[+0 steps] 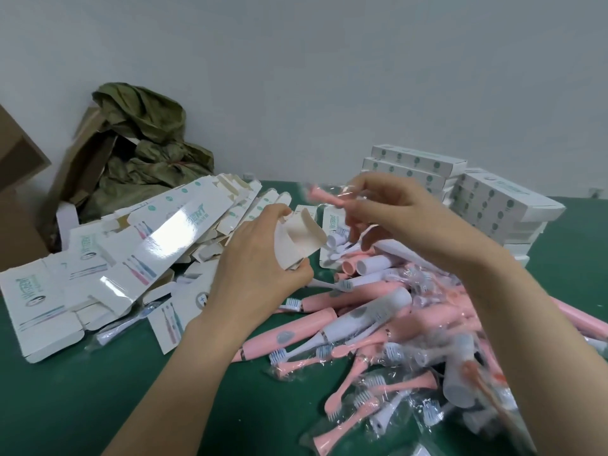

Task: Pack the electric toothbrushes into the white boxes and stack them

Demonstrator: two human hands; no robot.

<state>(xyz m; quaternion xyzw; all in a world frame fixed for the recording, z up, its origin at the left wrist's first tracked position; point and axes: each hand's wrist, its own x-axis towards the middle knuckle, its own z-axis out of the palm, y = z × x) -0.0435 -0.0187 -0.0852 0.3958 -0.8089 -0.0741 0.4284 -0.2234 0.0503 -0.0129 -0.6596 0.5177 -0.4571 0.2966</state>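
Note:
My left hand (pixel 260 268) grips an open white box (pixel 297 240) by its end, the mouth with its flap facing right. Just to the right and slightly higher, my right hand (pixel 391 218) pinches a pink brush head in a clear wrapper (pixel 324 195), its tip pointing left above the box mouth. Below both hands lies a heap of pink and white electric toothbrushes (pixel 368 311) and wrapped brush heads (pixel 371 390) on the green table (pixel 98 396).
Flat unfolded white boxes (pixel 131 248) are piled at the left. Packed white boxes (pixel 487 199) stand stacked at the back right. A brown carton with a green bag (pixel 144 139) leans against the wall at the back left.

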